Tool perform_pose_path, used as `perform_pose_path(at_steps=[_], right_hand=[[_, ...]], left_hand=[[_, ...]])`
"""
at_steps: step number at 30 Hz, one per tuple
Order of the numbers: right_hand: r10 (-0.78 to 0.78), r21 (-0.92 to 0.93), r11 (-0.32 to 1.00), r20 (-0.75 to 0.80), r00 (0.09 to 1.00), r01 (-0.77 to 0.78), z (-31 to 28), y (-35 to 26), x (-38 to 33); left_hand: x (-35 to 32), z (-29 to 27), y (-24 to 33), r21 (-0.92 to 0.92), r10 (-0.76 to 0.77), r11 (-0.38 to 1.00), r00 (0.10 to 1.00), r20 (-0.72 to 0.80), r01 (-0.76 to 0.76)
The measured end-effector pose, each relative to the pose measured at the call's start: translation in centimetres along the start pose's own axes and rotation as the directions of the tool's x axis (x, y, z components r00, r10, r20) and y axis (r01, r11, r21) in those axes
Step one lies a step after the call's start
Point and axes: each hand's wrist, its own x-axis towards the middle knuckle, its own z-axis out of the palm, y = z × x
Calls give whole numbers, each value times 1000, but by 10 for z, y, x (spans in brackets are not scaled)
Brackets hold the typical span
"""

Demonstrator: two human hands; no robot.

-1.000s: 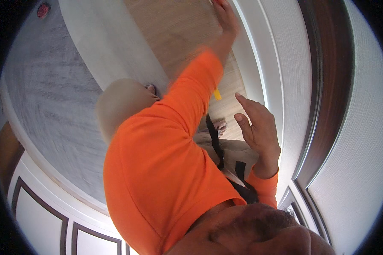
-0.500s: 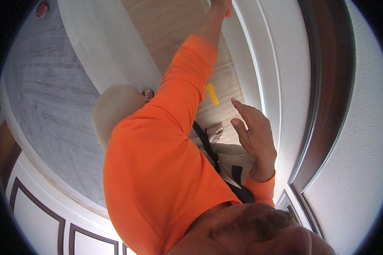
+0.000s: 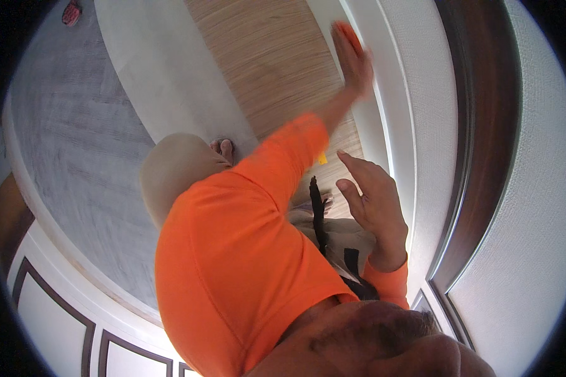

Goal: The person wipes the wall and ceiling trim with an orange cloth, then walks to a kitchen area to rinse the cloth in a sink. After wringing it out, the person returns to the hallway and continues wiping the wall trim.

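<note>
My left hand (image 3: 356, 70), blurred by motion, reaches across in front of me to the white skirting (image 3: 383, 100) at the wall's foot. Under its fingers is a thin orange piece (image 3: 347, 36), pressed flat at the skirting; whether it is cloth or a pad I cannot tell. My right hand (image 3: 376, 204) holds nothing. Its fingers are stretched and its thumb stands apart, with the palm side near the white wall, above my bent knee. An orange sleeve (image 3: 245, 245) covers my left arm.
Wood-look flooring (image 3: 264, 69) lies beside a pale strip (image 3: 163, 75) and a grey streaked floor (image 3: 69, 132). A yellow marker (image 3: 322, 158) is partly hidden by my sleeve. A small red object (image 3: 71, 14) lies far left. Dark wood trim (image 3: 484, 113) runs along the wall at right.
My left hand has come back toward me along the skirting with the orange piece, and my sleeve now covers most of the yellow marker. The right hand has barely moved.
</note>
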Motion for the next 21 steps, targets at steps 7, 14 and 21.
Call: perform_pose_path(at_steps=[7, 14, 21], right_hand=[[25, -22, 999, 8, 1000, -25, 3, 1, -4], [-83, -18, 996, 25, 996, 84, 2, -17, 16], [59, -27, 998, 9, 998, -59, 0, -8, -9]], left_hand=[[79, -20, 17, -172, -86, 983, 991, -105, 67], [-80, 11, -4, 112, 332, 937, 943, 17, -331], [123, -13, 92, 121, 187, 975, 982, 23, -189]])
